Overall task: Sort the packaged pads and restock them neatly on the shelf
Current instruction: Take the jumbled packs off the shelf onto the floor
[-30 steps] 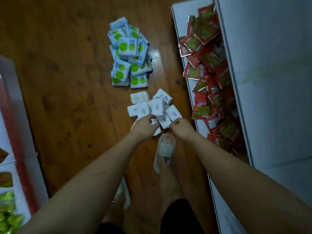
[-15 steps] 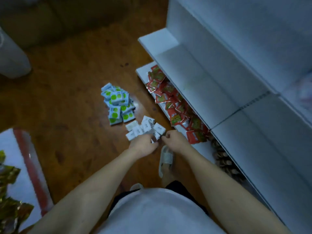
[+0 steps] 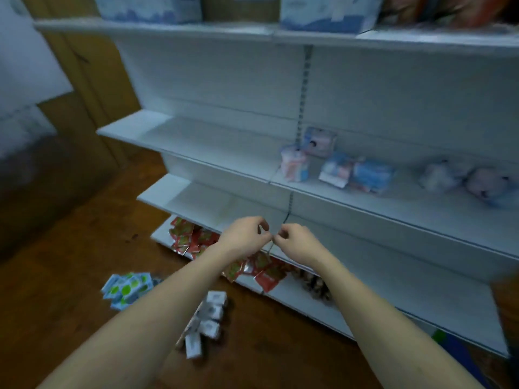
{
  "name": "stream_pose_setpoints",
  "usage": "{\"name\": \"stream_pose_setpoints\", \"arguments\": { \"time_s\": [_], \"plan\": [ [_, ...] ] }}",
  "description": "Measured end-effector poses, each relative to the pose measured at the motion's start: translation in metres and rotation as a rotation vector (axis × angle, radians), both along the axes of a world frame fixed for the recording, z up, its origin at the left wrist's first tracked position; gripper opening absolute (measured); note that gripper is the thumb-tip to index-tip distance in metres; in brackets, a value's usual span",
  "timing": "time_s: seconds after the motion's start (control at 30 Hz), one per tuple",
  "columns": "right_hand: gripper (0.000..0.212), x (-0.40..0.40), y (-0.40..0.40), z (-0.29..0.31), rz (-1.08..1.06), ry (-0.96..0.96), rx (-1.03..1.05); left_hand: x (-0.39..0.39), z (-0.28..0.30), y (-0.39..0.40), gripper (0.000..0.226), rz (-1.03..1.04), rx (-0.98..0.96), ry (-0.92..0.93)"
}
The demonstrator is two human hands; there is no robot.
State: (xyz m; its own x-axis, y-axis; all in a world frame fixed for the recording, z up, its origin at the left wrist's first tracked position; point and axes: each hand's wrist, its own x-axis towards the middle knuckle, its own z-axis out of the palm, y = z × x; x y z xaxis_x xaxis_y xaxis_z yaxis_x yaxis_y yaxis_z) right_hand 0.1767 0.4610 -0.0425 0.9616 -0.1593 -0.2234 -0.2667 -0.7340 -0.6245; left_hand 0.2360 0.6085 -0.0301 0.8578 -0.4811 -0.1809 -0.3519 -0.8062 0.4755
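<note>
Two hands meet in front of the white metal shelf: the left hand and right hand have curled fingers nearly touching, but motion blur hides whether they pinch anything. White packaged pads lie heaped on the wooden floor, half hidden by the left forearm, beside green-dotted packets. Glossy red sachets fill the bottom shelf. No print is readable.

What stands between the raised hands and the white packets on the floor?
Nothing visible blocks them. The left hand and right hand are lifted before the shelf; the white packets lie below, partly hidden by the left forearm.
</note>
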Motion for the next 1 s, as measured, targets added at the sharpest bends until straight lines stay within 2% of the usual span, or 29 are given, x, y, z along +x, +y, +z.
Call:
{"name": "stream_pose_setpoints", "arguments": {
  "time_s": [0.17,0.3,0.57,0.73,1.0],
  "plan": [
    [0.030,-0.061,-0.082,0.032,-0.045,-0.074,-0.003,-0.049,0.037,-0.088,0.024,-0.061,-0.079,-0.095],
    [0.025,-0.122,-0.158,0.047,-0.093,-0.093,-0.025,-0.100,0.052,-0.161,0.020,-0.072,-0.177,-0.079],
    [0.021,-0.217,-0.289,0.063,-0.235,-0.122,-0.051,-0.186,0.063,-0.287,0.024,-0.186,-0.175,-0.064],
    [0.014,-0.233,-0.331,0.057,-0.288,-0.166,0.001,-0.202,0.061,-0.338,0.024,-0.212,-0.160,-0.048],
    [0.023,-0.213,-0.403,0.036,-0.368,-0.129,-0.005,-0.170,0.045,-0.407,0.026,-0.227,-0.166,-0.006]
  ]
}}
